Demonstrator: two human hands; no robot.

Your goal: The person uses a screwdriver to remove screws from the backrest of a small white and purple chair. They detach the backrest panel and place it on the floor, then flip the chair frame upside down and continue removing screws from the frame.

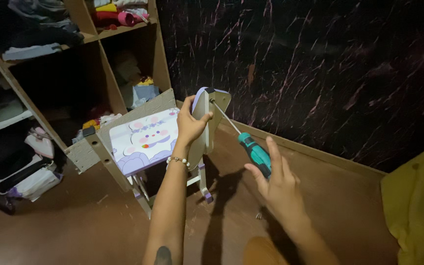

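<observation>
Seen from the head camera: left hand clasped around the upright side panel of a small lilac-and-white children's chair, standing on the brown floor just beside the wooden shelf unit. Right hand loosely wrapped on the teal-handled screwdriver, fingers partly spread, shaft angled up-left with its tip at the panel's top edge. A beaded bracelet on the left wrist.

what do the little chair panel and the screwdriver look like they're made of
Chair panel: probably pressed wood board, its raw tan edge showing beside a glossy lilac printed face. Screwdriver: thin shiny metal shaft, with a teal and black handle that looks like plastic or rubber.
</observation>
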